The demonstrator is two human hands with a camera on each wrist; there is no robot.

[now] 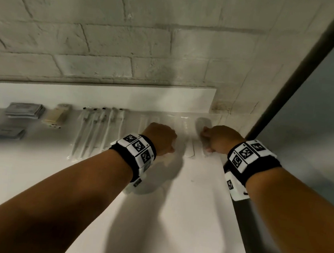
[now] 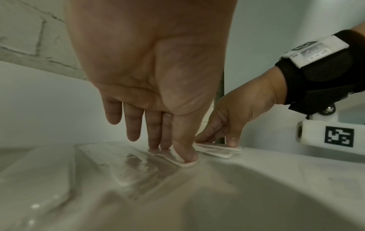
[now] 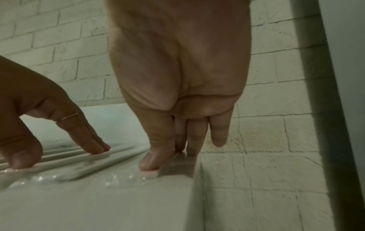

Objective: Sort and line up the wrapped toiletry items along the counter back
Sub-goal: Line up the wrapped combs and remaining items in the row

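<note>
Inspection finds the white counter carrying a row of wrapped toiletry items along its far edge, below the pale brick wall. From the left: two stacks of flat grey sachets, a cream-coloured wrapped packet, a group of long clear-wrapped toothbrush-like sticks, then several flat white items in clear film at the right end. The step in hand appears to be squaring up these last items at the right end of the row. The left hand is open, its fingers straight and angled down, with thumb and fingertips pressing on a thin white strip in clear wrap. The right hand is likewise open, its thumb and two fingertips pressing flat on a small white clear-wrapped packet lying close to the counter's right edge, next to the dark vertical frame. Neither hand pinches or lifts anything; both hold their items against the surface. The two pressed items lie just beside each other, apart by a narrow gap. In judgement, the task is well advanced. The next move calls for a light sliding push to bring these two pieces parallel and level with the row; the slippery film may let them skew.
</note>
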